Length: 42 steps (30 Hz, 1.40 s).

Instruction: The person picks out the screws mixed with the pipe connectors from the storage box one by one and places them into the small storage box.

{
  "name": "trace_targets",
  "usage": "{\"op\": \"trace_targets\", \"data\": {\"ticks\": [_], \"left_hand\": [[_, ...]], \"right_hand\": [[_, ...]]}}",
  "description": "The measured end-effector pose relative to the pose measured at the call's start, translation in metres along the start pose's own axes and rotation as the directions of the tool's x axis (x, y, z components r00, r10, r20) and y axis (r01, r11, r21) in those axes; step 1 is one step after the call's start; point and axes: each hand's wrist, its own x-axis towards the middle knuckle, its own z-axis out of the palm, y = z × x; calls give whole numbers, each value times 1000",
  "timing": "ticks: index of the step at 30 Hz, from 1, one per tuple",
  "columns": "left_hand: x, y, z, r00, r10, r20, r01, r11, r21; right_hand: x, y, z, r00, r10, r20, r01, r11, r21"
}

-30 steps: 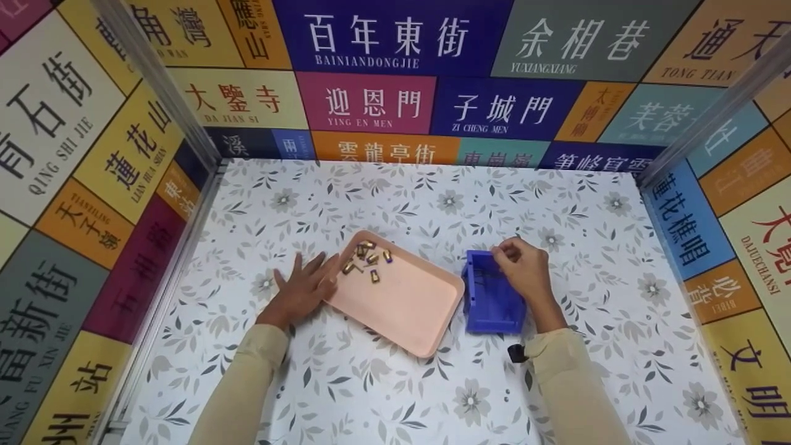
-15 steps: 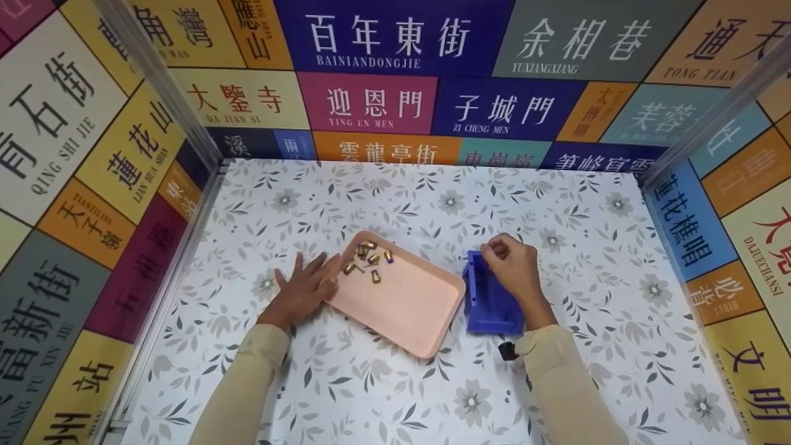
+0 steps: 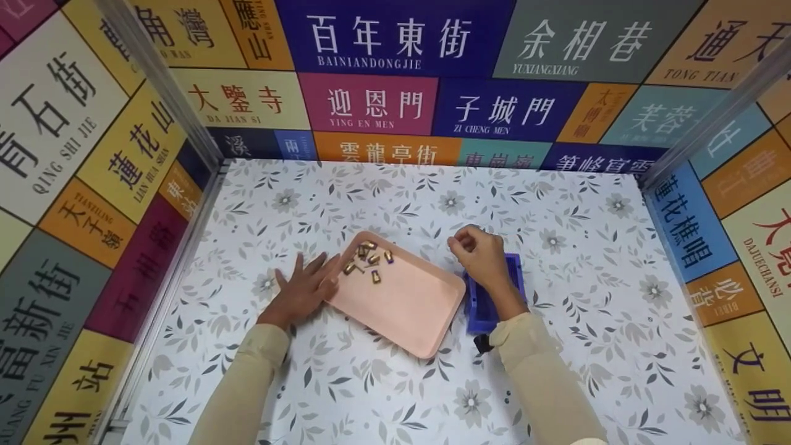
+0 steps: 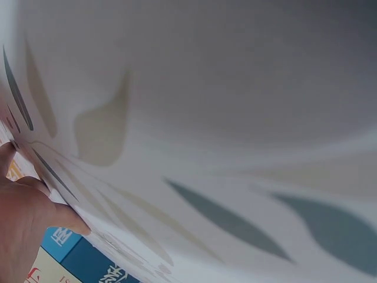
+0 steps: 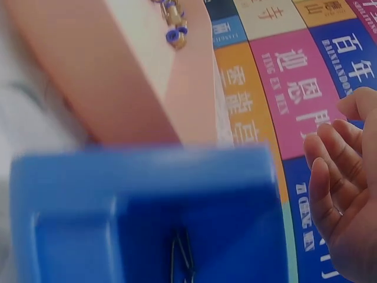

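Movement: Since the earlier head frames, the right hand (image 3: 485,253) has shifted leftward, from over the blue bin (image 5: 147,171) to a position above the bin's upper left corner, nearer the pink tray (image 3: 401,303); the left hand (image 3: 300,293), tray and bin hold their positions.
Left-hand state: Released; fingers spread, touching the tray's left end, left of centre in the head view.
Right-hand state: Fingers curled inward, fingertips near the thumb, right of centre; whether a small item is pinched cannot be told.
Tray position: Centre of the head view, set obliquely, long axis running from upper left to lower right.
Tray contents: Brass fittings (image 3: 376,277), loosely grouped at the upper left end; blue bands show on those at the top of the right wrist view.
Bin position: Right of centre, just beside the tray's right end; partly covered by the right hand and forearm in the head view.
Bin contents: A dark wire piece (image 5: 184,253), bent and narrow, at the bottom centre of the right wrist view.
Cuffs: Beige sleeves (image 3: 556,383) enter from the lower edge; a black object (image 3: 483,342) sits at the right cuff.
Worktop (image 3: 383,198): White, leaf-and-flower print; fills most of the left wrist view.
Wall panels (image 3: 395,31): Multicoloured, lettered, across the upper frame and both sides.
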Motion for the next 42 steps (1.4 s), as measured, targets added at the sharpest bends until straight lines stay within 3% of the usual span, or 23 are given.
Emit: {"op": "trace_targets", "data": {"ticks": [8, 15, 26, 35, 42], "left_hand": [[-2, 3, -1, 1000, 1, -10, -1, 1000, 4], [-2, 2, -1, 1000, 0, -9, 0, 1000, 4], [-1, -3, 0, 1000, 21, -17, -21, 1000, -8], [-1, -1, 0, 1000, -9, -1, 9, 1000, -28], [-1, 0, -1, 1000, -14, 2, 14, 1000, -28]], "right_hand": [[7, -14, 24, 998, -23, 56, 20, 999, 43], [13, -23, 44, 992, -57, 115, 57, 998, 10], [12, -28, 82, 964, -92, 250, 91, 996, 16], [13, -30, 108, 949, -148, 277, 140, 989, 47], [14, -32, 121, 939, -144, 314, 138, 990, 40]]}}
